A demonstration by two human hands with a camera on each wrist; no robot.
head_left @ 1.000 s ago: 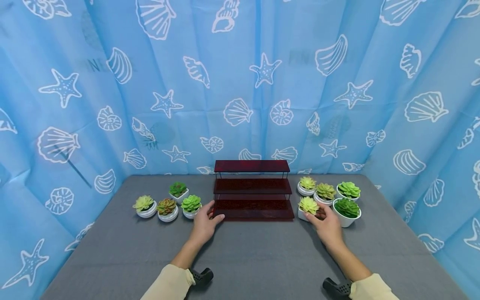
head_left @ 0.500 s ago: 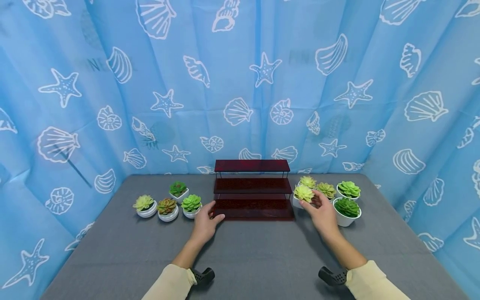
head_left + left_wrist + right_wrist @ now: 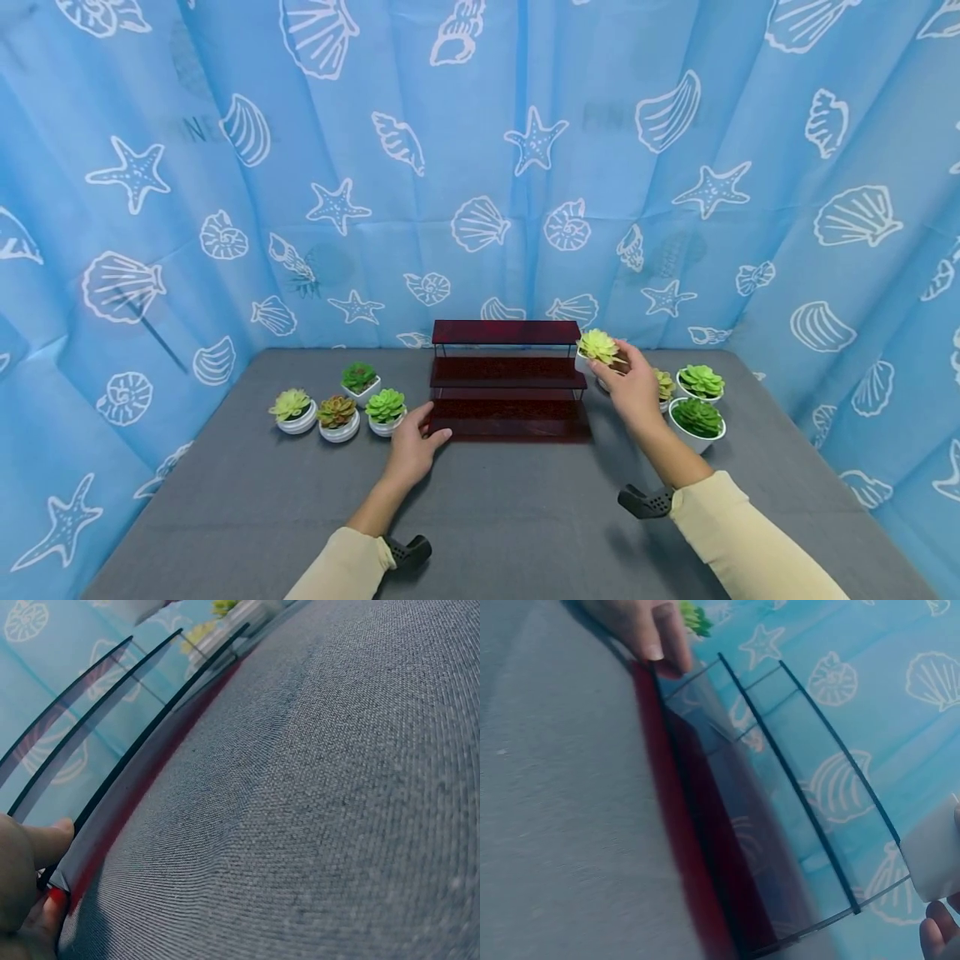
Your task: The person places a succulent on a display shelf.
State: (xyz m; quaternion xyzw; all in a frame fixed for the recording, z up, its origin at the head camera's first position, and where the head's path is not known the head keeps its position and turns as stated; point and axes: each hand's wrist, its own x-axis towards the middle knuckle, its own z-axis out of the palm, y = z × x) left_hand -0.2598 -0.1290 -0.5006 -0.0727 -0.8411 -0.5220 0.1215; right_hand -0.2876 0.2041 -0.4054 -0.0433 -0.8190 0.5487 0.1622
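Note:
A dark red three-tier display stand [image 3: 510,417] stands at the back middle of the table. My left hand [image 3: 411,450] grips its bottom tier at the left front corner; in the left wrist view the thumb [image 3: 52,841] lies on the top edge and a finger curls below. At the stand's right end, level with the upper tiers, my right hand [image 3: 633,393] holds a potted succulent [image 3: 598,345] with pale yellow-green leaves. Its white pot [image 3: 934,851] shows beside the top tier in the right wrist view, fingers at its side.
Left of the stand sit several potted succulents, the nearest a bright green one [image 3: 386,406] beside my left hand. On the right are a yellow-green succulent [image 3: 664,387] partly behind my right hand, and two green ones [image 3: 696,417]. A blue shell-print curtain [image 3: 480,167] hangs behind.
My right hand has lifted the pale succulent off the table and carried it up and left to the stand's right end. The left hand keeps its place on the stand.

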